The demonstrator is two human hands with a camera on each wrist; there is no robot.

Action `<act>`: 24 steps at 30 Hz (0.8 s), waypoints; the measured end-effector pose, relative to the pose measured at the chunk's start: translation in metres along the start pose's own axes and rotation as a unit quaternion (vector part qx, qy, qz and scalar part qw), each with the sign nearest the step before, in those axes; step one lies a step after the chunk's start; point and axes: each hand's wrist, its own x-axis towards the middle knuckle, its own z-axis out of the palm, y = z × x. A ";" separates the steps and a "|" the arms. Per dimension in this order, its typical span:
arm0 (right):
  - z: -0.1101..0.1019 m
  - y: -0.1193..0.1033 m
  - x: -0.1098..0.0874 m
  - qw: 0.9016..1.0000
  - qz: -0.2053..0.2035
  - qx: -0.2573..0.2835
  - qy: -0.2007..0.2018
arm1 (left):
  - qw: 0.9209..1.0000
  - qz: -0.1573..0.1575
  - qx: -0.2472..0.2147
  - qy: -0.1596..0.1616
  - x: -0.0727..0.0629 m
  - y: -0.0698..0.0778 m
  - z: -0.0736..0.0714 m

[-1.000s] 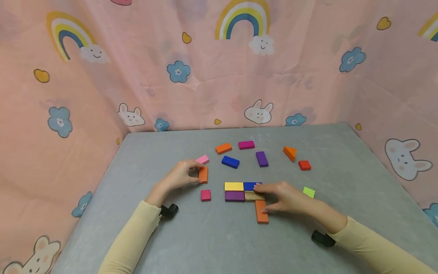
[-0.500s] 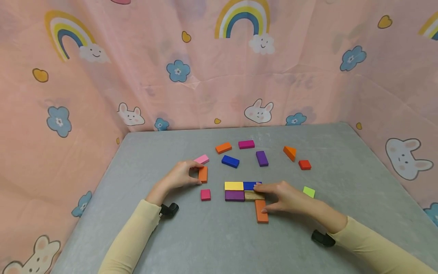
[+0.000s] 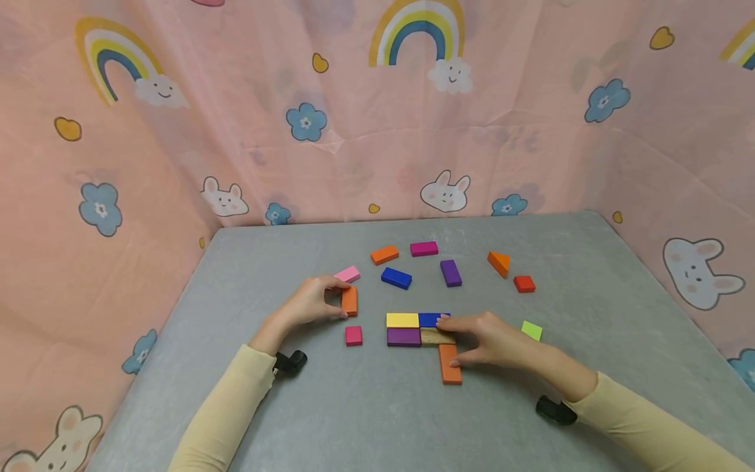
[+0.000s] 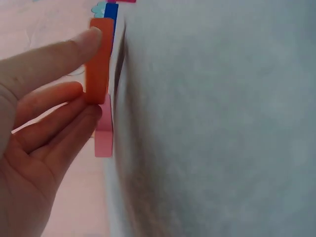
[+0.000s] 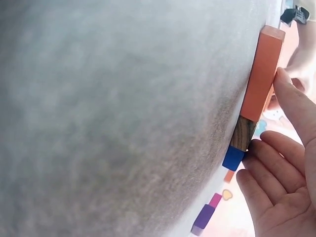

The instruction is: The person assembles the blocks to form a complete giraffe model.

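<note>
My left hand (image 3: 311, 300) pinches an orange block (image 3: 350, 301) by its ends, between thumb and fingers; the left wrist view shows the thumb on one end. Just behind it lies a pink block (image 3: 348, 274), and a crimson square block (image 3: 353, 335) sits in front. My right hand (image 3: 494, 339) rests on a flat group of blocks: its fingers lie over the blue block (image 3: 429, 320) and the wood-grain block (image 3: 436, 336), partly covering them. Its thumb touches a second orange block (image 3: 451, 366), which juts toward me. Yellow (image 3: 403, 320) and purple (image 3: 404, 337) blocks form the group's left side.
Farther back on the grey table (image 3: 283, 406) lie an orange block (image 3: 385, 255), a magenta block (image 3: 424, 249), a blue block (image 3: 396, 278) and a purple block (image 3: 451, 273). To the right are an orange triangle (image 3: 499, 263), a red block (image 3: 524, 284) and a lime block (image 3: 532, 330).
</note>
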 end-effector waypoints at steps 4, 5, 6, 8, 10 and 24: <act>0.000 0.000 0.001 1.000 0.000 -0.001 -0.001 | 0.999 0.031 -0.011 -0.002 -0.006 0.010 0.000; 0.000 0.000 0.001 1.000 -0.002 -0.002 -0.001 | 0.999 0.042 -0.011 -0.003 -0.008 0.013 0.001; 0.000 0.000 0.001 1.000 -0.003 -0.003 -0.001 | 0.998 0.055 -0.012 -0.006 -0.010 0.016 0.001; -0.001 0.000 0.001 1.000 -0.003 -0.004 -0.002 | 0.996 0.083 -0.012 -0.008 -0.013 0.023 0.003; -0.001 -0.001 0.001 1.000 -0.003 -0.004 -0.002 | 0.994 0.111 -0.006 -0.009 -0.016 0.029 0.006; -0.001 -0.002 0.002 1.000 0.008 -0.005 -0.008 | 0.981 0.177 -0.002 -0.081 -0.028 0.062 0.031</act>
